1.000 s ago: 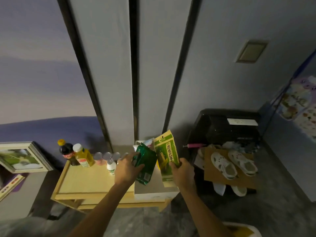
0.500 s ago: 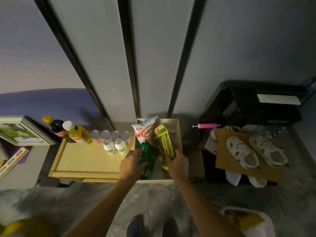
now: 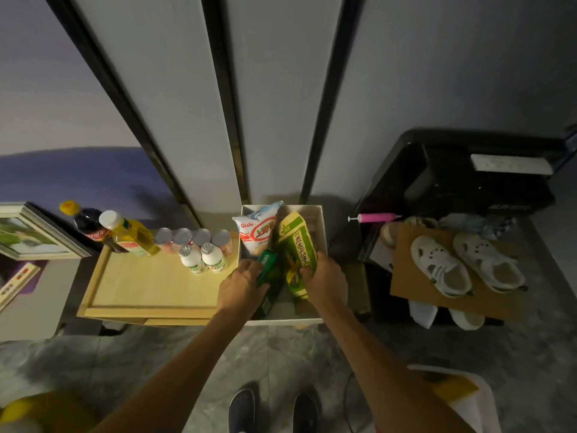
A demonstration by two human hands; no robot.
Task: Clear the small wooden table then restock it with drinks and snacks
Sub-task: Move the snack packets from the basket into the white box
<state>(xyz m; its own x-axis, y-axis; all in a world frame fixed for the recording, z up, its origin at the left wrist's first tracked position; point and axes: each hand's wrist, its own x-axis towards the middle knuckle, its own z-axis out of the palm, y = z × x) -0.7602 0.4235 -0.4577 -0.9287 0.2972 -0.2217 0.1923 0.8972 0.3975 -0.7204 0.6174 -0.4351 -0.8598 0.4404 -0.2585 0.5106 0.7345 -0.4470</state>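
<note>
The small wooden table (image 3: 146, 289) stands against the wall. At its back edge are a dark cola bottle (image 3: 89, 225), a yellow drink bottle (image 3: 131, 234), several foil-topped cups (image 3: 192, 237) and two small white bottles (image 3: 203, 260). A white box (image 3: 321, 232) rests on the table's right end. Inside it lean a white Oishi snack bag (image 3: 257, 234), a dark green packet (image 3: 268, 278) and a yellow-green packet (image 3: 296, 248). My left hand (image 3: 240, 285) grips the dark green packet. My right hand (image 3: 326, 281) holds the yellow-green packet.
A black crate (image 3: 468, 182) sits to the right, with a pink pump (image 3: 374, 217) and white sandals (image 3: 465, 264) on cardboard in front. A framed picture (image 3: 29, 235) leans at the left. My shoes (image 3: 271, 407) stand on the grey floor; a white bin (image 3: 468, 398) is at lower right.
Both hands lowered the two packets from above the box down into it. The view tilted downward, bringing the floor and my shoes into sight.
</note>
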